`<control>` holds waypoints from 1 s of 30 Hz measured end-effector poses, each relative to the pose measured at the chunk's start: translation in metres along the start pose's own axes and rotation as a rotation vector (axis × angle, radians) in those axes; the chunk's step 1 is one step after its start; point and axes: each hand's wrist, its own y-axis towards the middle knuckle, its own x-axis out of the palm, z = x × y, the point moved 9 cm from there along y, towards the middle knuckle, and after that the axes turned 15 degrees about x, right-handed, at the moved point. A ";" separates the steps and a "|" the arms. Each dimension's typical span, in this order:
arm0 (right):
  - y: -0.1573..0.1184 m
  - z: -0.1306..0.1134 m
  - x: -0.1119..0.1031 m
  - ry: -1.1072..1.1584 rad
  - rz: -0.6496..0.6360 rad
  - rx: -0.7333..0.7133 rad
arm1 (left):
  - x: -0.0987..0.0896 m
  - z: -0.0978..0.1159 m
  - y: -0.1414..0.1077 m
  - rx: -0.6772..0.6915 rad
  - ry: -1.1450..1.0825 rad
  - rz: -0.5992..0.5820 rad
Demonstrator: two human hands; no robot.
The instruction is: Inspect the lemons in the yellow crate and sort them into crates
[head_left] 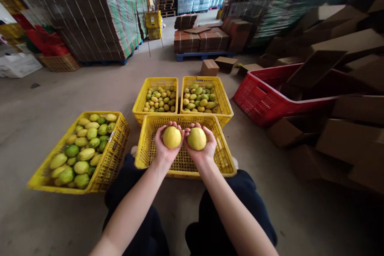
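Side by side above a yellow crate (225, 150), my two hands hold one fruit each, palms turned up. In my left hand (162, 150) rests a yellow lemon (172, 137), with the fingers curled around its far side. My right hand (207, 154) cups another lemon (197, 139), yellow with a faint green tint. The crate beneath has a perforated floor, and no fruit shows in its visible part. To the left, a tilted-looking yellow crate (115, 160) is full of yellow and green lemons (87, 153).
Beyond the near crate stand two yellow crates, a left one (140, 100) and a right one (224, 98), both holding fruit. A red crate (258, 104) and piled cardboard boxes (345, 136) crowd the right. Farther back are a blue pallet (198, 55) and wrapped stacks (117, 8).
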 end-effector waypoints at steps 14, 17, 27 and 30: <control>0.008 0.019 0.005 0.004 -0.050 0.057 | 0.001 0.010 0.002 0.051 0.023 -0.031; 0.008 0.019 0.007 -0.014 -0.071 0.059 | 0.001 0.011 0.002 0.058 0.040 -0.033; 0.003 0.013 0.010 -0.008 -0.041 0.014 | 0.005 0.012 0.001 0.078 0.009 -0.024; 0.003 0.012 0.011 -0.001 -0.047 -0.001 | 0.008 0.012 0.001 0.077 0.011 -0.059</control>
